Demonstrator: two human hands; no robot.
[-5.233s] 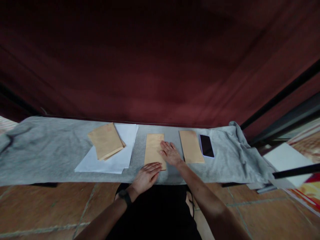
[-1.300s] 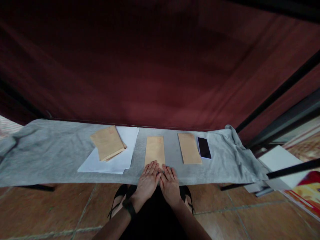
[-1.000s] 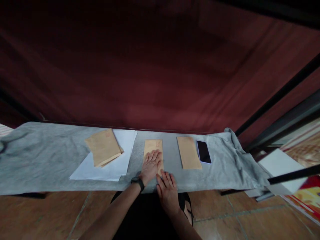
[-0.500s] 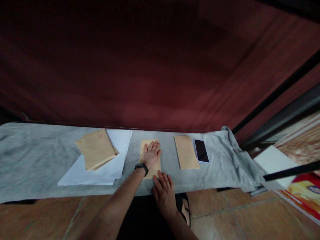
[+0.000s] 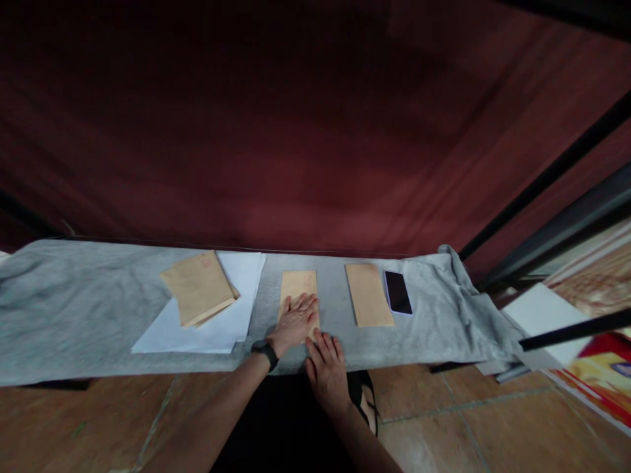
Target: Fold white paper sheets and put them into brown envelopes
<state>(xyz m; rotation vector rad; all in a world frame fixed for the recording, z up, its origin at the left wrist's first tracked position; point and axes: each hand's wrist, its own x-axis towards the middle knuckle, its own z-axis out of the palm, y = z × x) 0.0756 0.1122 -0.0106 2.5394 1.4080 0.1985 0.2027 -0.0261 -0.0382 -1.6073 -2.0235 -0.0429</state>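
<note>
A brown envelope with a faint red mark near its top lies upright in front of me on the grey cloth. My left hand rests flat across its lower half, fingers spread, a black band on the wrist. At the envelope's lower right corner, my right hand lies open with its fingertips touching the edge. A second brown envelope is to the right, beside a dark-screened phone. Several brown envelopes are stacked on white paper sheets at the left.
The grey cloth covers a long narrow surface. Behind it hangs a dark red curtain. Black bars cross the right side, near a white board and a red and yellow package. Tiled floor shows below.
My left hand has slid down the envelope toward me, uncovering its upper part and the red mark. My right hand stays by the lower corner. The view has shifted slightly.
</note>
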